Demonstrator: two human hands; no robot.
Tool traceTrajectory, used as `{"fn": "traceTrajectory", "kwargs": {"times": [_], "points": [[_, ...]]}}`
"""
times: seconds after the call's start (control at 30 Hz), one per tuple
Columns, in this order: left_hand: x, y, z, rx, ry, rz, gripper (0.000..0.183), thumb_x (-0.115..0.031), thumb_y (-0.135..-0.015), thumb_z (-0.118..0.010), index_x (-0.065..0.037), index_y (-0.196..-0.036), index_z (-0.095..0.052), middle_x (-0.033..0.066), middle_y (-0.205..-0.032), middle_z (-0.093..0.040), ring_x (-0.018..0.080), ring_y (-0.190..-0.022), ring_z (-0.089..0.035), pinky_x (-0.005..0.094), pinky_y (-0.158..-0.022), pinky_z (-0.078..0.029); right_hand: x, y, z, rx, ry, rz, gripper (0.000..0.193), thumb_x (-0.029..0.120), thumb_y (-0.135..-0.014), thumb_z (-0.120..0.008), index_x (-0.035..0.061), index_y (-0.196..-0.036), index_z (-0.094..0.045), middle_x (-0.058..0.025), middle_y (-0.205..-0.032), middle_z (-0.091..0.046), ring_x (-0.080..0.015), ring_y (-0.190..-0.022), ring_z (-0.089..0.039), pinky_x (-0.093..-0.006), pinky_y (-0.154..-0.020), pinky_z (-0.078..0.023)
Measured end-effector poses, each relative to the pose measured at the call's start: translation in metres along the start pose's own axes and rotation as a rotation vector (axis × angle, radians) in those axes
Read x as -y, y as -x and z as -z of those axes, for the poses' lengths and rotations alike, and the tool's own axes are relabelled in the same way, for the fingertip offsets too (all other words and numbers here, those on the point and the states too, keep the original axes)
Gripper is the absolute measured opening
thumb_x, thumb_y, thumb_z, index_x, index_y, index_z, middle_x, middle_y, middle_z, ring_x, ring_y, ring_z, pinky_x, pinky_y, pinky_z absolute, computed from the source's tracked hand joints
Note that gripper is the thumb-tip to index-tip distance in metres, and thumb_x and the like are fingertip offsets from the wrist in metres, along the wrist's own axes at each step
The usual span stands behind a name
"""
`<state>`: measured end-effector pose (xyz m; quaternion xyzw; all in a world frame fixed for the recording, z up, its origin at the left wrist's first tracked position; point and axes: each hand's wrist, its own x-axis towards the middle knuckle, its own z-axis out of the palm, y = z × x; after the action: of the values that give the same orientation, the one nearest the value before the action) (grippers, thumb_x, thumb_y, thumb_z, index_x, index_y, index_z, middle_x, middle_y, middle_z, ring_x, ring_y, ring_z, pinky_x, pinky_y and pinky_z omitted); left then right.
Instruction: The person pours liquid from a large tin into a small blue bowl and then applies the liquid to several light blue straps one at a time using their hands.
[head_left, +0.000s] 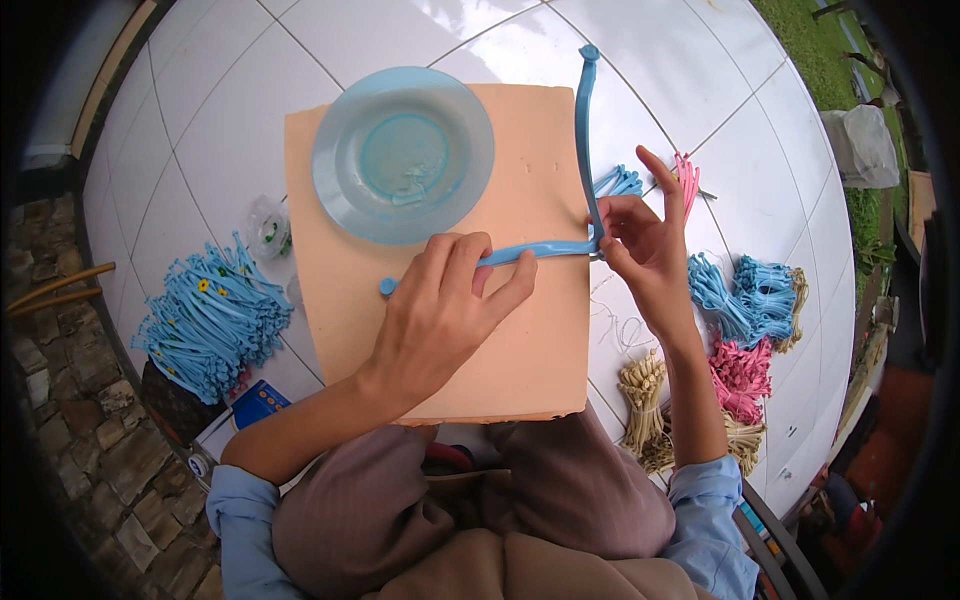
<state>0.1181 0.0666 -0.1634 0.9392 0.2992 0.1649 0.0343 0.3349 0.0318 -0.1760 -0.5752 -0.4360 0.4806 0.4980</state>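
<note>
White floor tiles (500, 55) spread across the frame, with stone paving (90, 420) at the lower left and grass (820, 50) at the upper right. A peach-coloured board (530, 350) fills the middle, carrying a translucent blue plate (340, 170) toward its upper left.

Near the centre, a long blue strip (545, 250) runs leftward under the left hand (435, 310) to a round knobbed end; at the board's right edge it bends sharply and rises toward the top of the frame, ending in another knob. The right hand (640, 250) pinches that bend between thumb and fingers, its index finger raised. Left fingertips touch the level length; whether they squeeze it or merely press it down, I cannot tell.

The strip looks light, smooth and pliant, likely springy at the fold and a little slippery. A fingertip grip close to the bend should control it best, with light pressure on the flat length to avoid creasing.

Blue strips with yellow flowers (215, 320) are heaped at the left; blue bundles (735, 300), a pink bundle (740, 380) and a tan bundle (640, 385) lie at the right.
</note>
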Motion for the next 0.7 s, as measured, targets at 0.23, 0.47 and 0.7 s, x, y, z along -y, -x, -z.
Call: {"fn": "traceTrajectory", "kwargs": {"times": [0.23,0.47,0.7], "points": [[0.0,-0.001,0.0,0.022,-0.018,0.0,0.055,0.007,-0.07,-0.062,-0.019,-0.118,-0.06,0.0087,-0.092,-0.047,0.0225,-0.081,-0.05,0.0314,-0.062,-0.048,-0.002,-0.003,0.005,0.021,-0.283,-0.24,0.075,-0.008,-0.075,-0.055,0.0082,-0.137,-0.015,-0.009,-0.098,-0.055,-0.0139,-0.087,-0.053,-0.0282,-0.079,-0.045],[-0.001,-0.001,-0.003,-0.011,-0.016,0.003,0.052,0.006,-0.069,-0.063,-0.018,-0.115,-0.063,0.0071,-0.092,-0.05,0.0223,-0.082,-0.051,0.0303,-0.062,-0.048,-0.003,-0.002,0.002,-0.018,-0.29,-0.241,0.074,-0.008,-0.075,-0.056,0.0086,-0.134,-0.013,-0.0108,-0.107,-0.05,-0.0156,-0.092,-0.051,-0.0289,-0.077,-0.044],[0.001,0.001,-0.004,-0.077,0.029,0.022,0.046,0.005,-0.067,-0.063,-0.015,-0.108,-0.066,0.0047,-0.092,-0.055,0.0215,-0.081,-0.054,0.03,-0.061,-0.049,0.0,0.006,-0.005,-0.013,0.827,0.505,0.05,-0.015,-0.063,-0.061,0.021,-0.096,-0.068,-0.0075,-0.106,-0.036,-0.024,-0.094,-0.043,-0.0327,-0.074,-0.041]]}}
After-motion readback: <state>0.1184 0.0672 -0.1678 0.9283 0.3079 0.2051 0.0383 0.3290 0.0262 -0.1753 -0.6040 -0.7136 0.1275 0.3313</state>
